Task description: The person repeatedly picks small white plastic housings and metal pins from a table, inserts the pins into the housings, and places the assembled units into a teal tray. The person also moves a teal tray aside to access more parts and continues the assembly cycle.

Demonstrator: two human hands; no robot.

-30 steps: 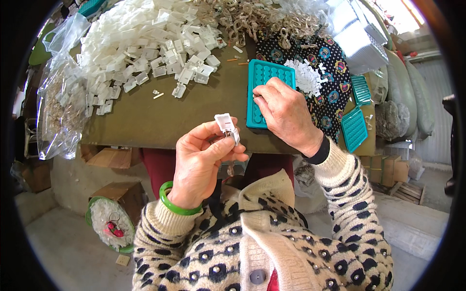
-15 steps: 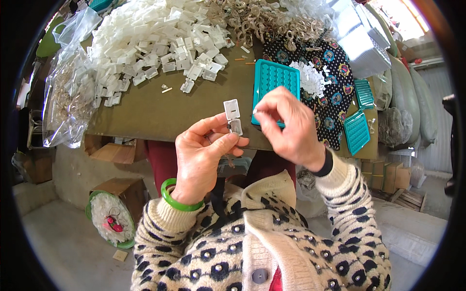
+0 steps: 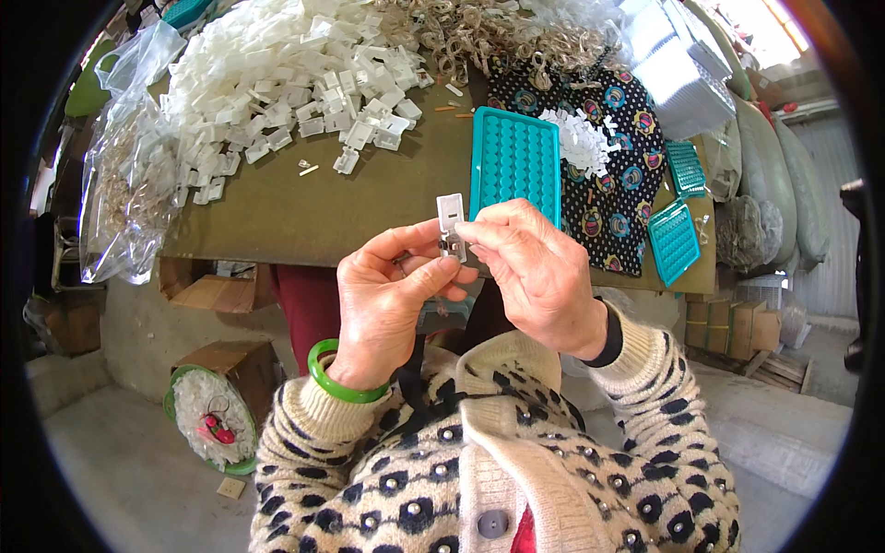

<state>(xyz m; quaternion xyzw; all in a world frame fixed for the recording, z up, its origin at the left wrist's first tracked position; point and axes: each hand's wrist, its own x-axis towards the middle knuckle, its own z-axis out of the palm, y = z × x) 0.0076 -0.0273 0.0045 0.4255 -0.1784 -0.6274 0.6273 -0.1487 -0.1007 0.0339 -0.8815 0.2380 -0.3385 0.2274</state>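
Between the thumb and fingers of my left hand (image 3: 396,276) is a small hinged white plastic case (image 3: 449,210), its lid up and a slot in the lid. A dark bit shows in its lower half, near my left thumb. My right hand (image 3: 535,272) is closed in a pinch against the right side of the case; whatever its fingertips hold is hidden. Just beyond that hand lies a teal tray with rows of hollows (image 3: 514,157). Small white pieces (image 3: 581,143) are heaped beside the tray on a dark patterned cloth (image 3: 604,217).
A large heap of similar white cases (image 3: 286,78) covers the table's far left. Tan looped strands (image 3: 489,41) lie at the back, and white stacked trays (image 3: 678,69) stand back right. A clear bag (image 3: 129,194) hangs at the left edge. Smaller teal trays (image 3: 675,244) sit at right.
My right hand has come left and down from over the teal tray to the case, carrying a tiny white piece at first. My left hand keeps its hold on the case.
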